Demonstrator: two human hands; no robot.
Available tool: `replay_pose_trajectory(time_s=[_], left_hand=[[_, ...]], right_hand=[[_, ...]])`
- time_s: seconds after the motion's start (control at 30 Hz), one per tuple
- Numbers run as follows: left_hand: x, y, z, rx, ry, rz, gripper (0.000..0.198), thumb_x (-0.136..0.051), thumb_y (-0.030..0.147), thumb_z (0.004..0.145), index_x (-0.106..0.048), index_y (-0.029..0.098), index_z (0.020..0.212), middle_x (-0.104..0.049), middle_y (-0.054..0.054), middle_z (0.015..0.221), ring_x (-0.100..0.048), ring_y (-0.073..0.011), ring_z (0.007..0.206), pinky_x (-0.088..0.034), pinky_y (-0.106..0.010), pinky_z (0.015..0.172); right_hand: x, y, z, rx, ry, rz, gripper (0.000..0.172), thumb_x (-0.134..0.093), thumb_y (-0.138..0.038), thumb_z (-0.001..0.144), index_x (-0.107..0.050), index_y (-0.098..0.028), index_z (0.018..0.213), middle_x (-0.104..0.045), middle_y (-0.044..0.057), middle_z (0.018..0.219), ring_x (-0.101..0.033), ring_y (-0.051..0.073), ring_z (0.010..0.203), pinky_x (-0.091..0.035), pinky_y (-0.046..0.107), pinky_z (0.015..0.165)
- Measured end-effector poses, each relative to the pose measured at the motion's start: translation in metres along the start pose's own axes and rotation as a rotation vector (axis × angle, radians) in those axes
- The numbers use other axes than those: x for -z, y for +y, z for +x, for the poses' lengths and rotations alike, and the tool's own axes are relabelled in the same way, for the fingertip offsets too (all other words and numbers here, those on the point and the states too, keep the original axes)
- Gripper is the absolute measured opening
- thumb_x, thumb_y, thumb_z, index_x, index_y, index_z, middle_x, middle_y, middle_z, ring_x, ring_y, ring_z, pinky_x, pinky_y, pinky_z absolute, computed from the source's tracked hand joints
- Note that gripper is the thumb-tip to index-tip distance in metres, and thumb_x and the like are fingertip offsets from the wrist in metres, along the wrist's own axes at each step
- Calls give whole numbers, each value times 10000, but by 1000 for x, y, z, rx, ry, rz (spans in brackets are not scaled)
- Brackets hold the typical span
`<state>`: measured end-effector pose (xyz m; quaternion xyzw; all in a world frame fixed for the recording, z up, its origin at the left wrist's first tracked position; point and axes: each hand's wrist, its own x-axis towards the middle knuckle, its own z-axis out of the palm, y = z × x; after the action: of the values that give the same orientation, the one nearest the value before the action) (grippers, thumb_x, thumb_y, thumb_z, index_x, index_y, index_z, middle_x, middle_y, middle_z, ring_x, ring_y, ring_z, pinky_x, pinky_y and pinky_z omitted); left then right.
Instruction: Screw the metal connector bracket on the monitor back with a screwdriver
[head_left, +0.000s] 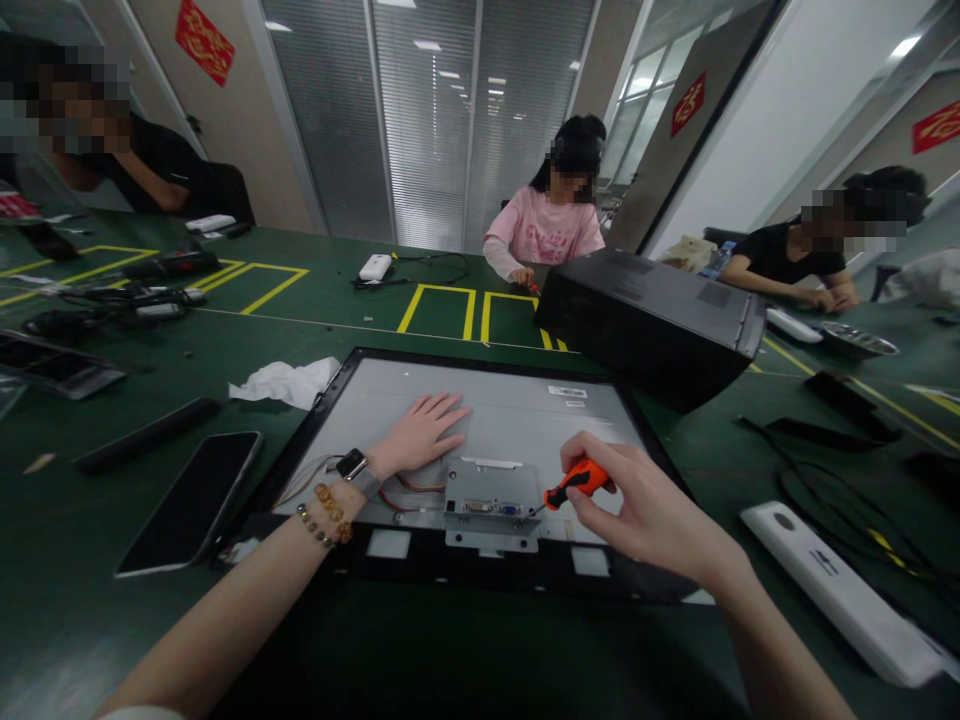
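Observation:
An opened monitor panel (517,395) lies flat before me, its metal back facing up inside a black frame. My left hand (420,430) rests flat on that metal, fingers spread, holding nothing. Around an orange and black screwdriver (577,484) the fingers of my right hand (637,500) are closed. The screwdriver's tip points left and down to the lower right corner of a metal bracket (493,487) with video ports. Whether the tip sits in a screw is too small to tell. Thin coloured wires (409,485) run from the bracket's left side.
A smartphone (196,500) and a black bar (146,435) lie left, near a crumpled tissue (285,382). A large black casing (652,310) stands behind the panel. At right are a white device (832,590) and black cables (817,480). Other people sit around the green table (337,650).

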<state>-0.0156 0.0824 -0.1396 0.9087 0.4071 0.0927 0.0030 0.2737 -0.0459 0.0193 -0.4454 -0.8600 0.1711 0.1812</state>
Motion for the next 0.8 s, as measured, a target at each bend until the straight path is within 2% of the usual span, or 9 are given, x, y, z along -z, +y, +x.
replay_pose_trajectory(time_s=[0.13, 0.3, 0.53, 0.8], left_hand=[[2, 1, 0, 14, -17, 14, 544, -336, 556, 1022, -352, 283, 1492, -297, -64, 1579, -303, -283, 1423, -211, -460, 1147], [3, 3, 0, 12, -16, 30, 547, -341, 557, 1020, -351, 282, 1494, -305, -64, 1576, -312, -281, 1418, -216, -452, 1145], [5, 4, -1, 7, -1, 48, 536, -340, 550, 1022, -357, 283, 1486, -321, -63, 1569, -316, -267, 1416, -223, -440, 1138], [7, 6, -2, 16, -2, 43, 529, -349, 545, 1021, -362, 285, 1482, -323, -69, 1567, -317, -266, 1417, -218, -439, 1139]], right_hand=[[-8, 3, 0, -12, 58, 22, 70, -493, -283, 946, -489, -235, 996, -631, 12, 821, -591, 182, 718, -439, 295, 669], [-22, 0, 6, 3, 6, 70, 96, -456, -308, 985, -479, -232, 1038, -645, 16, 827, -593, 168, 668, -436, 269, 604], [-31, -5, 10, 32, -63, 140, 98, -453, -292, 990, -476, -220, 1053, -697, 67, 952, -645, 186, 793, -480, 308, 715], [-34, -6, 10, 18, -91, 124, 106, -431, -304, 1000, -483, -228, 1054, -702, 54, 929, -644, 182, 739, -473, 295, 668]])
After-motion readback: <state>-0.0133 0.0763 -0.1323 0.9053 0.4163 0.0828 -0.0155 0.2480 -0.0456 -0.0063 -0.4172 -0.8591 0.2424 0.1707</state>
